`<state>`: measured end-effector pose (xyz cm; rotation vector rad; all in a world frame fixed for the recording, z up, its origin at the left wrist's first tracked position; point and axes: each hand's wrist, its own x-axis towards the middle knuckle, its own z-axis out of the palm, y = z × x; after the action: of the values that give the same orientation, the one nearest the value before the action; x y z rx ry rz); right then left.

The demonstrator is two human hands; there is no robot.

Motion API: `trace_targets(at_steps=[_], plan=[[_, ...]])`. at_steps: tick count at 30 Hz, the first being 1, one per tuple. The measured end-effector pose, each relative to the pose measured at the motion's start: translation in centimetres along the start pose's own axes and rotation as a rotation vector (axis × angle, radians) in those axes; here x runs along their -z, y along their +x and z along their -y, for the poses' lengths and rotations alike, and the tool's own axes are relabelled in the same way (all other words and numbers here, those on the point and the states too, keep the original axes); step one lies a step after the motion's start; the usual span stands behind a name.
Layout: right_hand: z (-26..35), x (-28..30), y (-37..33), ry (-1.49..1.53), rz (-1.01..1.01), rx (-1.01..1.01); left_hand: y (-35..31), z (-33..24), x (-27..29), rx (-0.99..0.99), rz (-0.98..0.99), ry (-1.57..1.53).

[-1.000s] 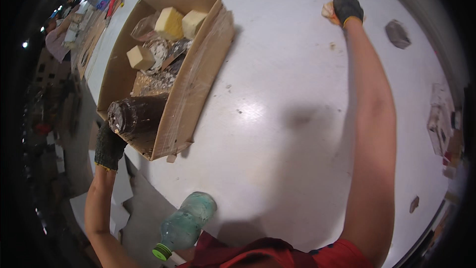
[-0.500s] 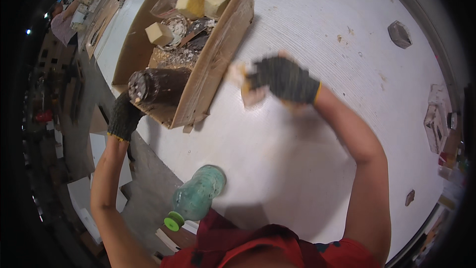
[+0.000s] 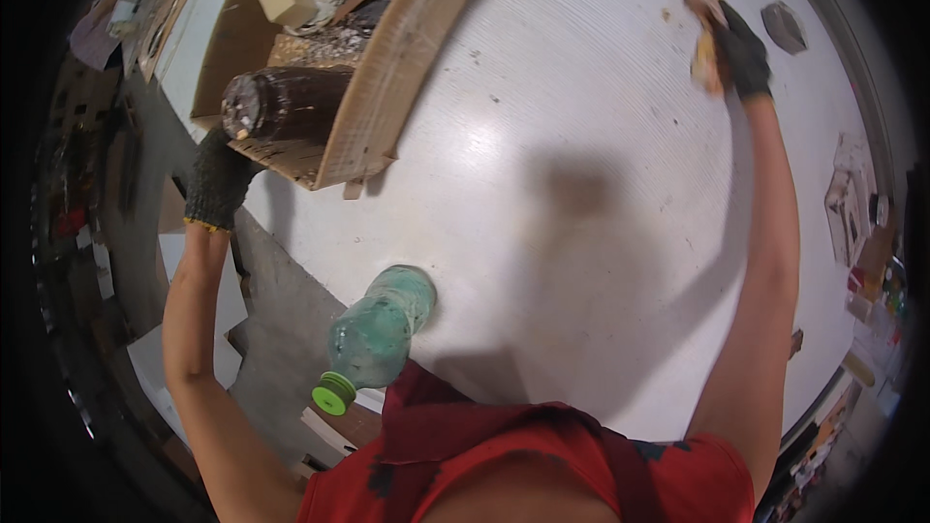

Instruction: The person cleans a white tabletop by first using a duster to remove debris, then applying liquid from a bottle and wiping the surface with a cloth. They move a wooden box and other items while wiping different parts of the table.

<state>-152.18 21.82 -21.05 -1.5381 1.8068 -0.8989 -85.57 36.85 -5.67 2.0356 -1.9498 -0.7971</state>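
Observation:
My left hand (image 3: 221, 174), in a dark knitted glove, grips the near left corner of an open cardboard box (image 3: 387, 77); its fingertips are hidden by the box. Inside the box lie a dark brown bottle or jar (image 3: 291, 105), pale sponge-like blocks (image 3: 288, 4) and crusted scraps. At the far right, my right hand (image 3: 744, 50), gloved alike, presses a crumpled whitish and orange rag (image 3: 707, 63) against a white board (image 3: 601, 87). Motion slightly blurs the rag. A greenish clear bottle (image 3: 376, 327) with a bright green cap stands near my body, leaning in the view.
Just right of my right hand sits a grey hexagonal piece (image 3: 784, 27). Along the right edge lies a pale moulded block (image 3: 845, 213). Small specks dot the board. On the left, beyond the board's edge, are grey floor (image 3: 300, 329) and white panels (image 3: 184, 358).
My right hand has swept the rag from beside the box to the far right. My left hand stays at the box corner. Box and bottle appear higher and further left as the view shifts.

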Motion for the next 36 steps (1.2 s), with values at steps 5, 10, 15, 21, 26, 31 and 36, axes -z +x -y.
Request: trace_targets(at_steps=[5,10,15,21,26,31,36], plan=[[-0.9,-9.1,3.1,0.021,-0.086,0.544,1.3,1.9,0.9,0.07,-0.054,-0.325],[10.5,-12.2,-20.4,-0.084,0.409,0.889,1.1,1.4,0.8,0.112,0.055,-0.474],[11.8,-7.8,-33.9,0.246,0.757,0.81,2.1,-2.5,0.3,-0.106,-0.003,0.17],[2.0,3.0,-28.1,0.34,-0.195,-0.083,2.4,-0.3,1.0,-0.168,-0.013,0.118],[-6.1,11.6,-16.9,-0.689,-0.533,-0.356,3.6,-1.2,0.1,-0.221,0.022,0.058],[-5.1,4.0,-3.9,-0.595,-0.541,0.166,2.8,-1.6,-0.2,-0.243,-0.047,0.081],[4.3,-6.1,4.3,-0.528,-0.478,0.469,2.0,-2.7,0.0,-0.223,-0.03,0.078]])
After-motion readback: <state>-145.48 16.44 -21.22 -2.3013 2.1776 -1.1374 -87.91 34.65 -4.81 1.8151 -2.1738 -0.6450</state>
